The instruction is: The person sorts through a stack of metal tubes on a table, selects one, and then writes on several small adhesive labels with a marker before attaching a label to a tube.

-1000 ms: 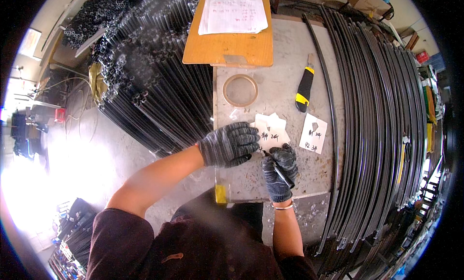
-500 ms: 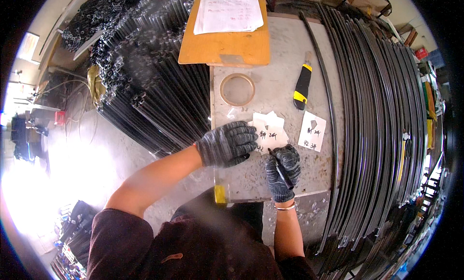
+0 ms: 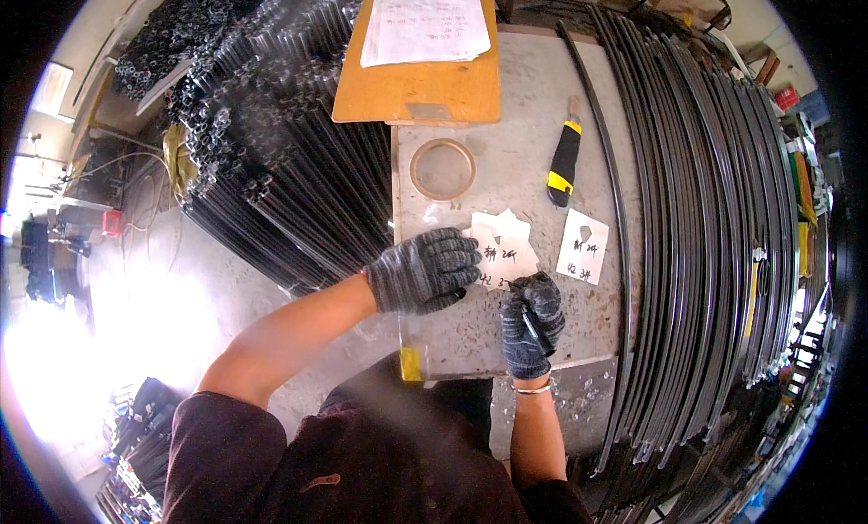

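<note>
My left hand [image 3: 423, 271], in a dark grey knitted glove, lies flat at the table's left edge. Its fingers stretch to the right, the tips against a small stack of white paper cards [image 3: 512, 239] with handwriting in black. At the lower right of the stack, my right hand [image 3: 535, 318], gloved the same way, is closed around a black marker pen [image 3: 527, 320]; its tip is mostly hidden by the fingers. A single written card [image 3: 583, 245] with a dark cut-out shape near its top lies apart, to the right of the stack.
A tape roll [image 3: 414, 182] and a black-and-yellow utility knife [image 3: 565, 167] lie farther up the table [image 3: 515, 117]. Beyond is a wooden clipboard [image 3: 371, 94] with papers. Bundled black tubes [image 3: 298, 180] stand left; long dark bars [image 3: 696, 217] line the right.
My right hand has shifted slightly right and the pen's angle in it has changed. More black writing shows low on the top card. My left hand stays almost in place.
</note>
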Available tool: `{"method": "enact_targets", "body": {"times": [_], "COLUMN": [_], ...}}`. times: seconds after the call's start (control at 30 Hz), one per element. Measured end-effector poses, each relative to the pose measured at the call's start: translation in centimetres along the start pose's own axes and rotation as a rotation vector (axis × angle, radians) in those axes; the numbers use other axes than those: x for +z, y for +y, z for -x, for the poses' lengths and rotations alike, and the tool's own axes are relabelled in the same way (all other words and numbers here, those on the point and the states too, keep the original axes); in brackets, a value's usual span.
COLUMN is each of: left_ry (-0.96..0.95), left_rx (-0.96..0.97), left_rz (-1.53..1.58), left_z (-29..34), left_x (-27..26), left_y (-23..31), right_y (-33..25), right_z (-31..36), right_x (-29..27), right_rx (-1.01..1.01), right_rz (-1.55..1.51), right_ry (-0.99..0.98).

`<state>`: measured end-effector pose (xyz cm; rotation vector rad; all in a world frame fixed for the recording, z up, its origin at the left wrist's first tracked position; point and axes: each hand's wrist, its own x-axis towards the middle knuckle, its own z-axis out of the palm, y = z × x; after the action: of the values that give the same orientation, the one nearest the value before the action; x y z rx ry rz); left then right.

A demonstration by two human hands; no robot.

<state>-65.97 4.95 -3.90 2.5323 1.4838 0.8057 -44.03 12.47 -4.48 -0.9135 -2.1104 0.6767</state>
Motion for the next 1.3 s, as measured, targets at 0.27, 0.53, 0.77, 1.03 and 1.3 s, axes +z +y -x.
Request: {"method": "enact_targets", "body": {"times": [0.27, 0.53, 0.77, 1.03, 1.3], "left_ry": [-0.019, 0.0, -0.006, 0.037, 0.014], "left_rx": [-0.03, -0.023, -0.007, -0.011, -0.013], "left_rz": [0.008, -0.014, 0.002, -0.005, -0.031], "left_z": [-0.2, -0.2, 0.2, 0.2, 0.4], "left_x": [-0.2, -0.3, 0.1, 0.2, 0.4], "left_y": [0.2, 0.3, -0.1, -0.1, -0.1], "right_y": [0.2, 1.0, 0.7, 0.1, -0.2], "right_z": [0.5, 0.7, 1.0, -0.6, -0.2], "right_x": [0.2, 0.1, 0.0, -0.1, 0.5], "right_rx": [0.154, 0.048, 0.156, -0.137, -0.007], "right_rz": [-0.07, -0.142, -0.507, -0.114, -0.207], "right_ry": [-0.004, 0.004, 0.038, -0.072, 0.008]}}
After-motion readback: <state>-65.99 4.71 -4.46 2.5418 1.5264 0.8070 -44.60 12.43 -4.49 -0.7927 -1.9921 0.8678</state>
